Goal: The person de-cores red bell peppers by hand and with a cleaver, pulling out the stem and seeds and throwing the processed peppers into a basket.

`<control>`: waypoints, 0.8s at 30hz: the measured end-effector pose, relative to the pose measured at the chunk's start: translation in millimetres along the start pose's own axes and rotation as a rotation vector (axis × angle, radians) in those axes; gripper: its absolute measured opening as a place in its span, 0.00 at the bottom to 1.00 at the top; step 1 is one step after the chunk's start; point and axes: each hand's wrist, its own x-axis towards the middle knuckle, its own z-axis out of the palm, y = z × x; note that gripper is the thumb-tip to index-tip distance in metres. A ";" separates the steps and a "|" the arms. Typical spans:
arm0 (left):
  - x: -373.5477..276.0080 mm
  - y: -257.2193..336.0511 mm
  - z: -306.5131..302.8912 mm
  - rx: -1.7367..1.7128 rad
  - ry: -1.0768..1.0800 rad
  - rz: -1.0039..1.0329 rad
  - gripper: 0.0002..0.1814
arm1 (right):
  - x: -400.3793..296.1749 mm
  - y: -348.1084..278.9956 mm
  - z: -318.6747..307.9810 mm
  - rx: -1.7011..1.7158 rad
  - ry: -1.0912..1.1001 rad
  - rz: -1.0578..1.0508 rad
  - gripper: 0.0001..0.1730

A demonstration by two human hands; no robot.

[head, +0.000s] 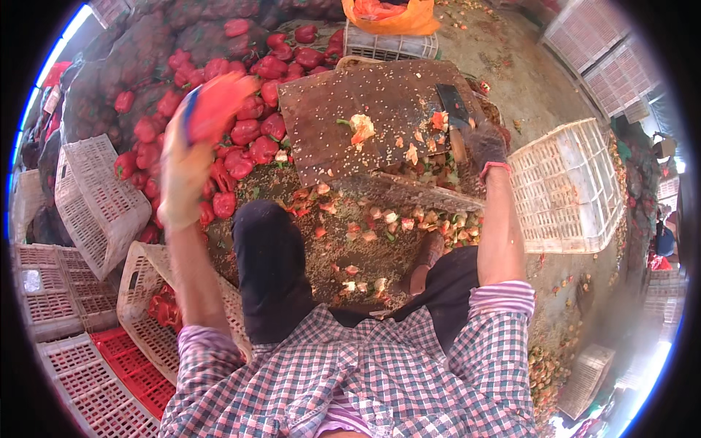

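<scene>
My left hand, in a pale glove, is raised over the pepper heap and holds a red bell pepper. Motion blurs both, so whether the pepper is whole or cut is unclear. A blue strip shows beside it. My right hand, in a dark glove with a red cuff, is at the right edge of a brown board. A cleaver lies there, its wooden handle beside my fingers; blur hides whether they grip it. A pepper core with a green stem, scraps and seeds lie on the board.
Red bell peppers are heaped at the left, before filled mesh sacks. White plastic crates stand at the right and left; one holds red pepper pieces. An orange bag tops another crate. Scraps litter the floor.
</scene>
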 end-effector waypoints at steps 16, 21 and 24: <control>-300.6 -6.0 -211.0 0.870 0.187 -0.638 0.28 | -3.8 -54.3 32.1 0.375 -0.168 0.154 0.20; -255.4 -55.3 -165.6 0.706 0.163 -0.595 0.27 | -89.1 -165.2 -8.5 1.407 -0.459 0.335 0.21; -248.6 -112.7 -144.7 0.675 0.046 -0.602 0.27 | -131.5 -179.8 1.7 1.466 -0.756 0.469 0.27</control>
